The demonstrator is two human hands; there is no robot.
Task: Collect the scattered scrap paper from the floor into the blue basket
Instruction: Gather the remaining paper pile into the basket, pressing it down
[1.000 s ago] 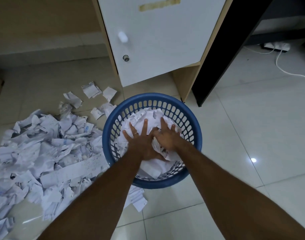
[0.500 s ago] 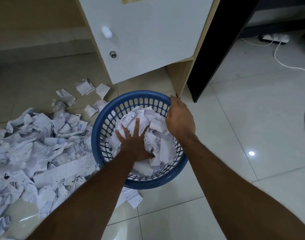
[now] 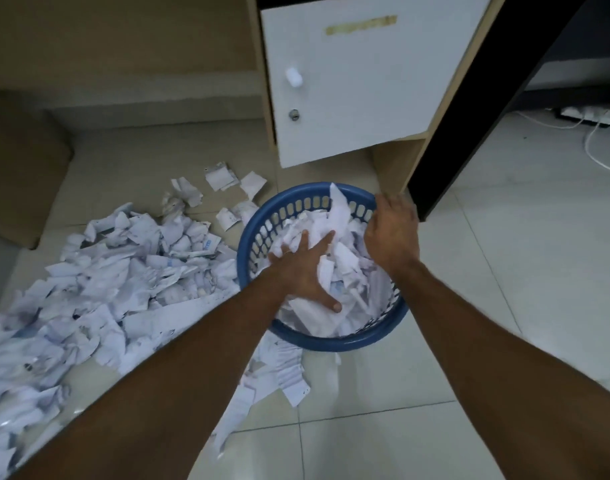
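Hands as before: left hand (image 3: pixel 305 268) flat on basket paper (image 3: pixel 345 265), right hand (image 3: pixel 391 233) gripping basket (image 3: pixel 331 341) rim.

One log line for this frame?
left hand: flat on paper scraps | right hand: on round blue plastic basket rim | floor pile: remaining

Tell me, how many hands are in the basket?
1. The left hand lies flat on the paper inside the blue basket. The right hand is at the basket's far-right rim, not in the paper.

One blue basket (image 3: pixel 334 341); two hands; one cabinet (image 3: pixel 359 84); scrap paper (image 3: pixel 123 282) uncountable.
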